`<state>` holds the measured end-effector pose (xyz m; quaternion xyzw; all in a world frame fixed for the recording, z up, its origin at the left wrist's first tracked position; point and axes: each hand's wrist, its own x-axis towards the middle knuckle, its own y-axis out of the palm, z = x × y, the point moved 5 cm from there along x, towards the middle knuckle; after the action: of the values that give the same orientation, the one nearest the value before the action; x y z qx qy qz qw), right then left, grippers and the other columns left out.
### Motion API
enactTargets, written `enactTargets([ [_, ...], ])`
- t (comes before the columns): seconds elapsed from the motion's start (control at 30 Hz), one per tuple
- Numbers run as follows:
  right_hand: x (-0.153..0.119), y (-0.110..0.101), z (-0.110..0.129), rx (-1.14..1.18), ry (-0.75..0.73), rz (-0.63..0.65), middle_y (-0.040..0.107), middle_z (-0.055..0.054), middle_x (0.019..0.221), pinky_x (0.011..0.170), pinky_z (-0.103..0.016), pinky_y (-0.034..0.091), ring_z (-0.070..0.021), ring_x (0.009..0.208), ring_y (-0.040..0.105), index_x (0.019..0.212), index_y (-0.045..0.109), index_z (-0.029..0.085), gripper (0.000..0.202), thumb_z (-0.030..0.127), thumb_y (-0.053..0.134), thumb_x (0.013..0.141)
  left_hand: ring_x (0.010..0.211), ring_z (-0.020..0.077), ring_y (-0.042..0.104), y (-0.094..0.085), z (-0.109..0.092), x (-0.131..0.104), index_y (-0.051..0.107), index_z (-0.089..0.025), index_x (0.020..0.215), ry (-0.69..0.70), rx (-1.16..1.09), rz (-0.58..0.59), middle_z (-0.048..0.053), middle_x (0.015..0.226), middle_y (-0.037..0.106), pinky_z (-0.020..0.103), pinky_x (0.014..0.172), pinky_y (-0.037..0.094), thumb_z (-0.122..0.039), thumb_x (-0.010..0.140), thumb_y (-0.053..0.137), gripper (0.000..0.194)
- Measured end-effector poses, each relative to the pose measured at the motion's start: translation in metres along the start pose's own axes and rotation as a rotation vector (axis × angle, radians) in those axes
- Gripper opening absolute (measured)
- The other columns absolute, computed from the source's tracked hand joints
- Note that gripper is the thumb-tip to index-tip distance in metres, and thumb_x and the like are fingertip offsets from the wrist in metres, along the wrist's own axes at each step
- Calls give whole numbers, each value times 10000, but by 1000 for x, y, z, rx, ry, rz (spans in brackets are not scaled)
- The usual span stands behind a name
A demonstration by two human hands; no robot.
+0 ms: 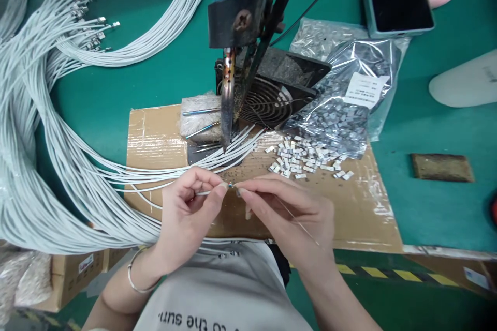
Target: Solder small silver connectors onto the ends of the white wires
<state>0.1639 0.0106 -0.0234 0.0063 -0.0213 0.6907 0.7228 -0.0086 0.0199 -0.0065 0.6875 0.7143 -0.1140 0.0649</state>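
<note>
My left hand (194, 207) is closed, with thumb and forefinger pinching a white cable (202, 193) close to its end. At those fingertips sits a tiny metal connector (231, 185). The fingertips of my right hand (287, 209) close on the connector from the other side, and details there are too small to make out. A thin silvery wire (297, 221) runs across my right hand. Just above my hands, the tip of a soldering iron (227, 108) points down in its holder. More white cable ends (236, 150) lie beneath it.
Thick bundles of white cables (66, 176) fill the left side. Loose small metal connectors (298, 158) lie on the cardboard (349, 212), beside a plastic bag (349, 103) of similar pieces. A black fan (267, 103) stands behind the iron. A dark-screened device (399, 0) and white bottle (466, 80) are right.
</note>
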Motion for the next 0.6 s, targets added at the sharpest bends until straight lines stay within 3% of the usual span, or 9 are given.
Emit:
enactTargets([
  [0.17, 0, 3, -1, 51, 4, 4, 808, 50, 823, 577, -205, 555, -83, 597, 669, 995, 894, 346, 279, 94, 784, 948, 500, 46, 444, -2, 3, -2, 758, -195, 821, 3, -10, -9, -55, 630, 644, 120, 461, 362, -121, 912, 770, 118],
  [0.6, -1, 3, -3, 56, 9, -12, 817, 18, 824, 556, -231, 584, -111, 591, 685, 966, 893, 315, 234, 104, 797, 938, 496, 83, 478, -2, 6, -2, 770, -209, 822, 12, 19, -25, -26, 637, 669, 183, 453, 404, -175, 927, 789, 112],
])
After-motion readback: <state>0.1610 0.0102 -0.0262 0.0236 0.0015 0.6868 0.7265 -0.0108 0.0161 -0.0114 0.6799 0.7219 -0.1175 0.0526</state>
